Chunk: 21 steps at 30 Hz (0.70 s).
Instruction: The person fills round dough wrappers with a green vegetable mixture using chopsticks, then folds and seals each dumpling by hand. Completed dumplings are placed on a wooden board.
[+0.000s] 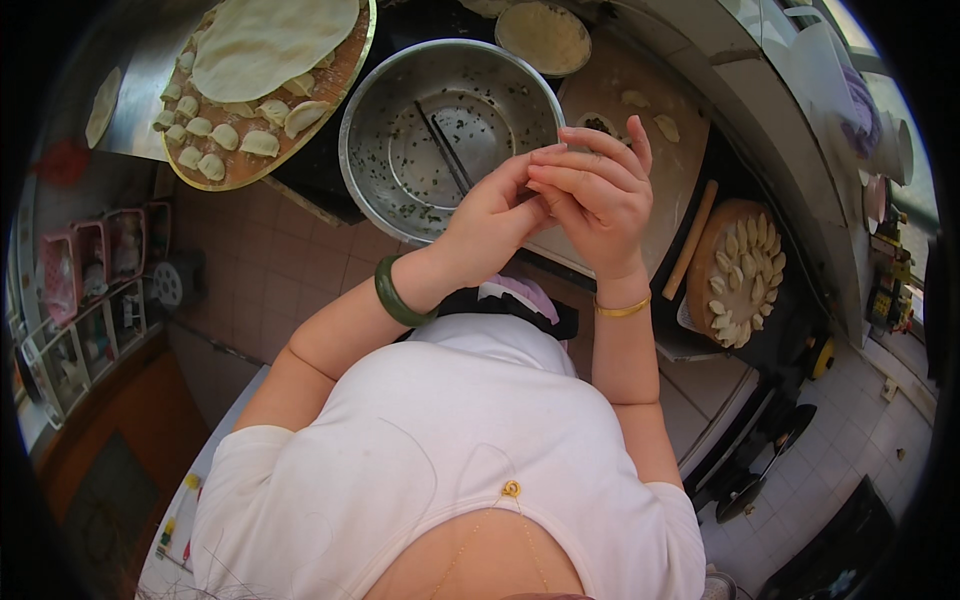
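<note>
My left hand (491, 214), with a green bangle at the wrist, meets my right hand (604, 187) over the near right rim of a large stainless steel bowl (379, 112). The fingers of both hands are pressed together at the tips and curled inward. Whatever may be between them is hidden by the fingers. Inside the bowl, a pair of dark chopsticks (444, 148) leans among scattered green bits of filling. Just beyond my right fingers, a round wrapper with dark filling (597, 124) lies on a floured board (667, 187), partly covered by the hand.
Back left, a round tray (247, 169) carries several dumplings (223, 136) and a large dough sheet (274, 49). A bowl of pale flour or dough (544, 37) stands behind. On the right are a rolling pin (691, 240) and a round wooden board (699, 289) of dumplings.
</note>
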### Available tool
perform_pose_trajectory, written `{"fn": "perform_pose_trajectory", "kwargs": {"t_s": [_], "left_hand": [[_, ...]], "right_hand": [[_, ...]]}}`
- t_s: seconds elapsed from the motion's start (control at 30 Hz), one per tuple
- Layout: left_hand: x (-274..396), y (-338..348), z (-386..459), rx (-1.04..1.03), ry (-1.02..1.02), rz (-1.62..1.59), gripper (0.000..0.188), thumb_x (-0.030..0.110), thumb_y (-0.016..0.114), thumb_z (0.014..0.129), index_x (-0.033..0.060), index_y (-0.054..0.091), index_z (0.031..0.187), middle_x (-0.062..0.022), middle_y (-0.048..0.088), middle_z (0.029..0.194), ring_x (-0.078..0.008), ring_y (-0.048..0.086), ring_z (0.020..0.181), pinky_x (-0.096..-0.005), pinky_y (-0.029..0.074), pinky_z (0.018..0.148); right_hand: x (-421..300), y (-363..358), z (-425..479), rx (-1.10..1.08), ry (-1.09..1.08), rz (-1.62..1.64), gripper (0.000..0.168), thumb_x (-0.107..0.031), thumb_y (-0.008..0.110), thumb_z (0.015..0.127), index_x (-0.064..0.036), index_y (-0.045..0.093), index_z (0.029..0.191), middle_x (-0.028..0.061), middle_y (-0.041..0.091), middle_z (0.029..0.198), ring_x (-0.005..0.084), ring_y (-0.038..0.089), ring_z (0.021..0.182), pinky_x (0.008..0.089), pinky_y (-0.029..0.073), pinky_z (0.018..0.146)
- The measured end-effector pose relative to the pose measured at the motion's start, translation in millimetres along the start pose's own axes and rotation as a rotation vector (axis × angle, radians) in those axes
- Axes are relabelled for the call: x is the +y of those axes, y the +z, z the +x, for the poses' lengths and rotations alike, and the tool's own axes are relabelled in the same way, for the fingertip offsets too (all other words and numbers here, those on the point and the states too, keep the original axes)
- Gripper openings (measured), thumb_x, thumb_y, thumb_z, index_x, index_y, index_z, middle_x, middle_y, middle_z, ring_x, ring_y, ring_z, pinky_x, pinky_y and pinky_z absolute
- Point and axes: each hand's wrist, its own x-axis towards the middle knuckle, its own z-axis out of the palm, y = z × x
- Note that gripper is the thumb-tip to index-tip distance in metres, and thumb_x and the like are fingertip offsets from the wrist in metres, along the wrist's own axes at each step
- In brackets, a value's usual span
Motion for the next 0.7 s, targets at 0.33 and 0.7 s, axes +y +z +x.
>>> {"fn": "perform_pose_trajectory", "kwargs": {"t_s": [0.33,0.7], "left_hand": [[-5,-1,1,0.049,0.124,0.09,0.056,-0.003,0.056,0.095,0.0072,0.033,0.145,-0.0111,0.048,0.136,-0.0199,0.053,0.122,-0.0327,0.048,0.101],[-2,3,-3,0.005,0.08,-0.155,0.052,-0.003,0.057,0.095,0.0057,0.039,0.143,-0.0101,0.054,0.131,-0.0203,0.056,0.118,-0.0349,0.048,0.1]], "right_hand": [[0,9,-13,-0.07,0.098,0.019,0.047,-0.04,0.055,0.097,-0.014,0.058,0.136,0.0052,0.045,0.15,0.0349,0.034,0.142,0.0481,0.014,0.118],[-18,13,-5,0.137,0.184,0.04,0.043,-0.04,0.045,0.101,-0.01,0.068,0.122,0.0042,0.058,0.137,0.031,0.033,0.143,0.0485,0.007,0.119]]}}
